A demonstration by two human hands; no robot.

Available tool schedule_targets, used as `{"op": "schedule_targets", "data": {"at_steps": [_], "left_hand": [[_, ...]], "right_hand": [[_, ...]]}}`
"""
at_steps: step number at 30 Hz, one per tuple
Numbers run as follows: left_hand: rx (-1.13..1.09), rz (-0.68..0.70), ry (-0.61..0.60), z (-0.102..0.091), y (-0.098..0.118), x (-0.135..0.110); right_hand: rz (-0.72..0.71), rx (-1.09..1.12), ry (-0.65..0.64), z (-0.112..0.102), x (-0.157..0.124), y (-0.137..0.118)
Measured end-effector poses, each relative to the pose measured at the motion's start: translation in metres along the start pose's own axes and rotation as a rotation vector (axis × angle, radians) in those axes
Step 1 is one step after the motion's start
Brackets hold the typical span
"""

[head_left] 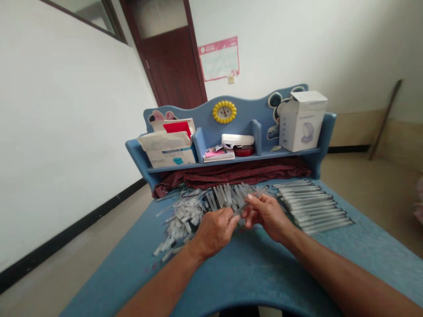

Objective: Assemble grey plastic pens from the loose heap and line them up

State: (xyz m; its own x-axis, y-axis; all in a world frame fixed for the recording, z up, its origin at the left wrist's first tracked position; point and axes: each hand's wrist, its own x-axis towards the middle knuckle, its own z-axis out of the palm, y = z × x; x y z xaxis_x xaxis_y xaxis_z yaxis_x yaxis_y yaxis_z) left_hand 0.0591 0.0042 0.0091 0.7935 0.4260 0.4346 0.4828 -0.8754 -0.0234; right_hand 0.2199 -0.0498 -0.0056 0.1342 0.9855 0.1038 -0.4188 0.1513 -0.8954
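Note:
Between my two hands is a slim translucent pen (pixel 241 209), slanting up to the right. My left hand (pixel 215 228) is closed around its lower end. Higher on the same pen, my right hand (pixel 265 215) pinches it with thumb and fingers. Just beyond my hands lie many loose clear pen barrels (pixel 224 196). A heap of small whitish translucent pen caps (pixel 187 214) spreads to the left of my left hand. Beside my right hand, on the right of the desk, pens (pixel 313 207) with dark ends lie stacked in a neat row.
The blue desk (pixel 257 268) carries a raised shelf (pixel 271 155) at its back. On it stand a mask box (pixel 173 156), papers (pixel 218 155), a red round tin (pixel 244 151) and a white carton (pixel 302 125). A checked red cloth (pixel 231 171) is bunched under the shelf.

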Motion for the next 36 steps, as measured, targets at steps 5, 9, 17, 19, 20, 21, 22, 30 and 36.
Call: {"op": "schedule_targets", "data": {"at_steps": [5,9,17,19,20,21,22,30,36], "left_hand": [[0.059,-0.112,-0.004,-0.003,-0.004,0.004],[0.002,-0.149,-0.055,-0.005,-0.004,0.006],[-0.190,-0.128,-0.105,-0.010,0.002,0.006],[-0.232,-0.140,-0.107,-0.012,0.002,0.007],[-0.248,-0.148,-0.104,-0.013,0.001,0.007],[-0.258,-0.157,-0.099,-0.014,0.000,0.007],[-0.262,-0.163,-0.096,-0.014,-0.001,0.007],[-0.198,-0.187,-0.077,-0.015,-0.014,0.008],[-0.159,-0.222,-0.116,-0.014,-0.018,0.009]], "right_hand": [[-0.027,-0.532,0.094,-0.006,0.003,-0.001],[-0.421,-1.359,0.119,-0.004,-0.004,-0.003],[-0.456,-1.899,-0.123,0.005,-0.013,-0.014],[-0.409,-1.956,-0.135,0.004,-0.013,-0.024],[-0.366,-1.995,-0.129,0.003,-0.014,-0.032],[-0.315,-2.036,-0.111,0.000,-0.016,-0.040],[-0.251,-2.078,-0.086,-0.005,-0.018,-0.049],[0.098,-2.257,0.104,-0.085,-0.041,-0.099],[0.148,-2.291,0.093,-0.114,-0.045,-0.089]]}}
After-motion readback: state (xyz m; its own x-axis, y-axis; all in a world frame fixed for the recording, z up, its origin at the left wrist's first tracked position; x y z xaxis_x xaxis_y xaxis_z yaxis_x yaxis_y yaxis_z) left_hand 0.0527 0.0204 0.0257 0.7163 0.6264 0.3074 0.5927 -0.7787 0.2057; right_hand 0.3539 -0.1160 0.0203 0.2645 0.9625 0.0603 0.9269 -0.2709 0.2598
